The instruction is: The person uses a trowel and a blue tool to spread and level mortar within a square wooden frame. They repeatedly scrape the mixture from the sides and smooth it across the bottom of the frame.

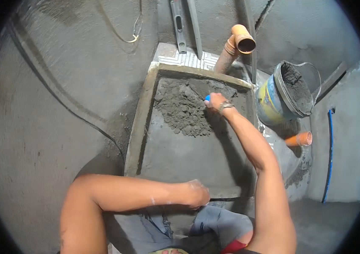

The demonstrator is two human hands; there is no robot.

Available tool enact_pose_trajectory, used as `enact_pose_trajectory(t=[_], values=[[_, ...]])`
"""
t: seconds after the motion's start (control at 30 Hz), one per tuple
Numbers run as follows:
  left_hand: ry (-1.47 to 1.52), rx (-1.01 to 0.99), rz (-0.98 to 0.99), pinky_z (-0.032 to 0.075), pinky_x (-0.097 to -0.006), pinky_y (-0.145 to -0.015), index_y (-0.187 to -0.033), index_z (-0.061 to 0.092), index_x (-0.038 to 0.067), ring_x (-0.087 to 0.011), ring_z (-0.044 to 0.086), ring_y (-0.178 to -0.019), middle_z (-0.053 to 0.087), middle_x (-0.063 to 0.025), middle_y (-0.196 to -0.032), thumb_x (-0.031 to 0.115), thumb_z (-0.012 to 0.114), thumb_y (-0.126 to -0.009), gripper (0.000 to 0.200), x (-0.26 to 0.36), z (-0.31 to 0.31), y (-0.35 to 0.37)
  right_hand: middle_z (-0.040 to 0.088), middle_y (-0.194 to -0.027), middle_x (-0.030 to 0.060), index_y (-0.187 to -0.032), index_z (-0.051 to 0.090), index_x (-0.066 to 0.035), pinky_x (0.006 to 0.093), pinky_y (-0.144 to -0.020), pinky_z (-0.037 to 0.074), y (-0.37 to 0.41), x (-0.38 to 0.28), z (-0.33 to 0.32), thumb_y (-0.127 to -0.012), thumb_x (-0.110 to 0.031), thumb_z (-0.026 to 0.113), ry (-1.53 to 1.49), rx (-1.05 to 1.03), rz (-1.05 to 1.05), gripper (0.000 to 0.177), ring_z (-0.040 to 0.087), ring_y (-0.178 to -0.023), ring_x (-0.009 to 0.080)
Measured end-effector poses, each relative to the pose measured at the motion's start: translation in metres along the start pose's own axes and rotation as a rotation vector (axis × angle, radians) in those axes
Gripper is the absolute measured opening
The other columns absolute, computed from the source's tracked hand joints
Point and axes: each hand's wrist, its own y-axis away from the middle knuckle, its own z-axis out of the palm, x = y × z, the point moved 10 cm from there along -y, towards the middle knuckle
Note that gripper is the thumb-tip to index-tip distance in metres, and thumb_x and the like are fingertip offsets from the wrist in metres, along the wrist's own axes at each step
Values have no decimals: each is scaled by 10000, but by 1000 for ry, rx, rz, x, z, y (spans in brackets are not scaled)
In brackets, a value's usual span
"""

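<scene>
My right hand (217, 102) is closed round the blue handle (207, 98) of what looks like a trowel, over the far half of a shallow rectangular basin. Its blade is hard to make out against the grey mortar. A crumbly heap of mortar (184, 108) lies left of this hand, on the basin's smooth grey floor (180, 156). A raised rim (144, 114) runs round the basin. My left hand (197, 194), dusty with mortar, rests with curled fingers by the near rim, close to my knee. Whatever those fingers may hold is hidden.
A bucket of mortar (296, 91) stands tilted at the right. Beyond the basin rise an orange pipe elbow (240, 38) and a spirit level (179, 27) leaning on the wall. Another orange pipe (300, 139) and a blue hose (330, 156) are at right; a dark cable (57, 95) crosses the left wall.
</scene>
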Motion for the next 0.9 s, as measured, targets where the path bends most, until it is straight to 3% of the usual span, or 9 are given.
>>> enact_pose_trajectory(t=[0.23, 0.33, 0.43, 0.53, 0.63, 0.67, 0.77, 0.83, 0.9], values=[[-16, -61, -54, 531, -407, -732, -894, 714, 46, -273, 668, -901, 693, -125, -944, 157, 687, -728, 202, -4, 21, -4, 647, -882, 237, -964, 566, -32, 479, -755, 513, 51, -52, 11, -845, -220, 520, 137, 89, -171, 227, 651, -836, 367], [-26, -25, -55, 533, -411, -731, -902, 710, 25, -280, 668, -899, 691, -135, -946, 152, 682, -728, 217, -5, 6, 0, 642, -774, 208, -940, 532, -16, 447, -676, 530, 61, -23, 18, -856, -248, 518, 61, 173, -169, 247, 646, -655, 355], [-9, 23, -16, 535, -410, -725, -920, 710, 29, -280, 666, -906, 691, -131, -961, 149, 676, -730, 227, -6, -1, 3, 604, -713, 133, -935, 500, -34, 394, -513, 520, 65, 19, 27, -882, -312, 524, -434, -167, 0, 284, 586, -506, 259], [-5, 22, 6, 537, -409, -691, -886, 721, 62, -272, 673, -867, 699, -99, -911, 141, 675, -720, 189, -2, -4, 3, 526, -625, 58, -894, 485, -66, 332, -390, 465, 100, 30, 21, -898, -375, 529, -959, -315, 334, 312, 499, -429, 161], [-6, 12, -4, 538, -411, -667, -850, 724, 90, -264, 675, -839, 704, -66, -874, 150, 672, -719, 153, -1, 6, -2, 503, -599, 36, -845, 472, -66, 290, -337, 430, 69, 30, 29, -914, -396, 511, -1016, -348, 255, 340, 494, -424, 116], [-9, 16, -5, 538, -412, -664, -842, 723, 97, -261, 675, -836, 704, -56, -870, 157, 671, -720, 145, 1, 10, -7, 584, -654, 114, -893, 509, -33, 389, -434, 506, 48, 34, 29, -898, -382, 516, -757, -288, 264, 349, 603, -513, 235], [-17, -18, 2, 537, -416, -667, -815, 719, 114, -260, 673, -841, 705, -37, -853, 180, 659, -743, 115, 0, 19, -9, 638, -748, 230, -945, 548, -2, 492, -637, 533, 42, 16, 1, -871, -356, 520, 80, 233, -64, 364, 645, -699, 396], [-22, -71, -6, 540, -410, -690, -881, 724, 95, -261, 667, -892, 700, -51, -943, 149, 673, -736, 164, 0, 20, -10, 622, -894, 305, -1010, 555, 11, 522, -803, 482, 51, 5, 24, -855, -344, 509, 0, -27, -95, 390, 596, -875, 472], [-25, -80, -4, 542, -403, -701, -910, 726, 88, -260, 665, -916, 699, -56, -984, 132, 680, -732, 189, -1, 18, -4, 620, -923, 303, -1000, 550, 13, 510, -775, 492, 73, 0, 25, -859, -383, 502, -86, -10, -45, 424, 605, -852, 454]])
